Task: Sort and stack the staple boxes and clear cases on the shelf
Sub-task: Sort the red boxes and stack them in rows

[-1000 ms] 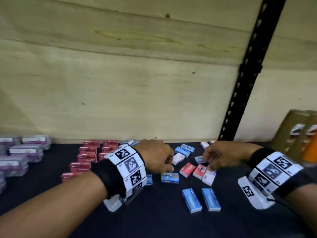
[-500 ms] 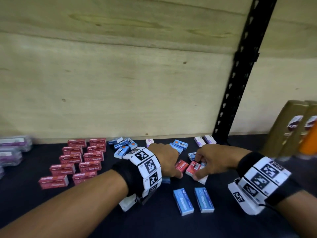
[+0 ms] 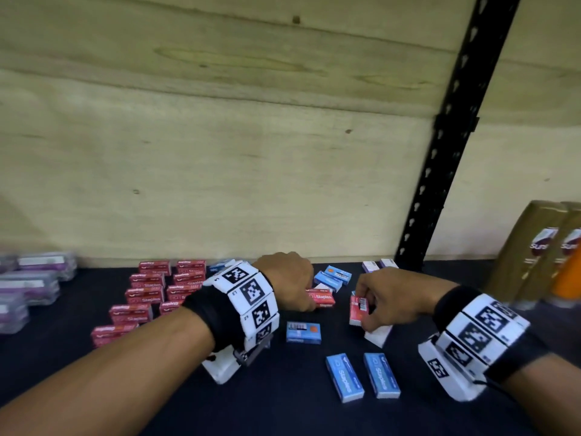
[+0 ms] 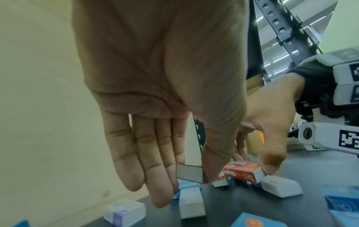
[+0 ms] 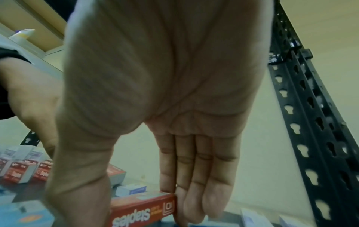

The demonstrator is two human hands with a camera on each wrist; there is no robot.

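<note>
On the dark shelf [image 3: 283,404], red staple boxes [image 3: 147,297] sit grouped left. Both hands pinch one red box each, likely bound there: left hand [image 3: 287,286], right hand [image 3: 390,305].

Taking the shelf post [image 3: 440,184] as landmark: the loose staple boxes [image 3: 333,276] lie at its foot and forward of it on the shelf [image 3: 283,404]. Rows of staple boxes [image 3: 147,297] lie left of it, clear cases [image 3: 31,284] farther left, bottles [image 3: 540,253] to its right.

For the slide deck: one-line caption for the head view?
Each hand pinches a red staple box: left hand, right hand, red rows at left.
</note>
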